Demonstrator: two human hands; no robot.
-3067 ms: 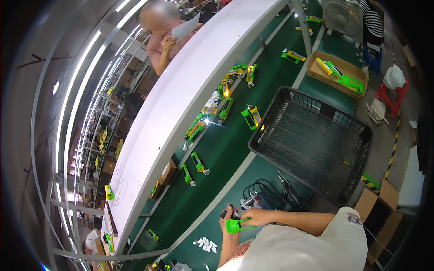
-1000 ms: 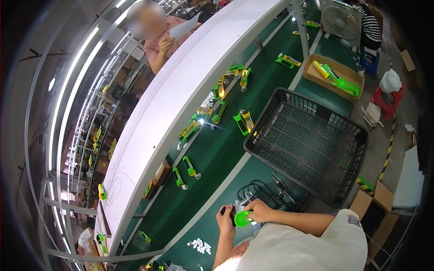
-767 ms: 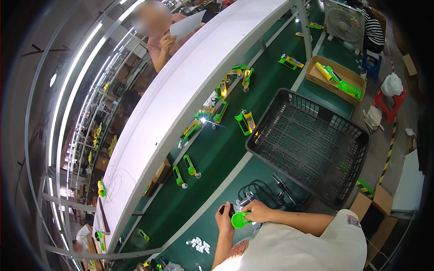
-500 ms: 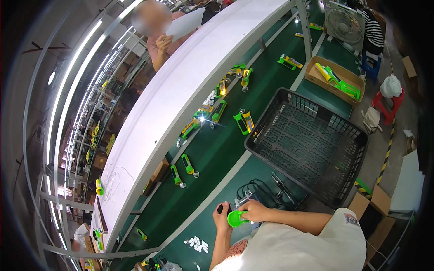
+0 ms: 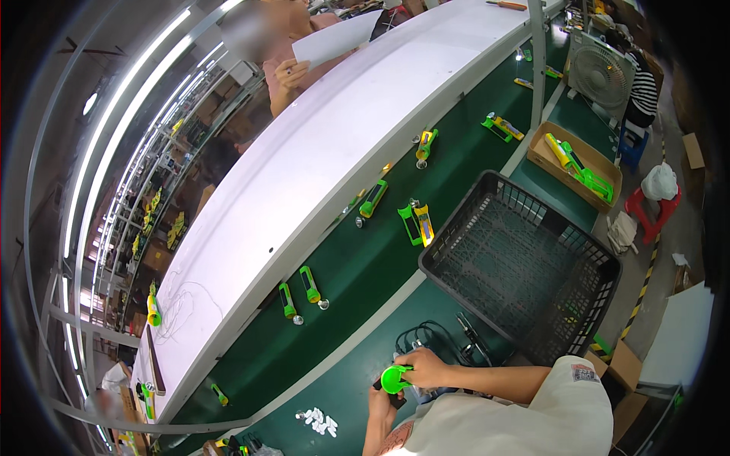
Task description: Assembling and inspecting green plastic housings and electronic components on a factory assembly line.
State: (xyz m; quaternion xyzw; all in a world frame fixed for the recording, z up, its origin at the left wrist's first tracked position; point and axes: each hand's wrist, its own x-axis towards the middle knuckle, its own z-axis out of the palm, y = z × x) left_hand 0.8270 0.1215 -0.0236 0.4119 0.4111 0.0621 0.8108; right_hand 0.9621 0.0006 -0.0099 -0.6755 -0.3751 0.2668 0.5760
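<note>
Green round cap (image 5: 393,378) held between both hands above green worktop (image 5: 342,380). Right hand (image 5: 423,367) fingers wrap its top edge; left hand (image 5: 382,399) fingers clasp from below. Black basket (image 5: 521,266) beyond.

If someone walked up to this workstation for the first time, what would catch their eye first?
Probably the big black wire basket at the right, beside the long green conveyor belt dotted with green and yellow flashlight-like parts. Near the lower edge, the left hand and right hand close around a bright green round part. Across the white shelf, another person holds a sheet of paper.
</note>
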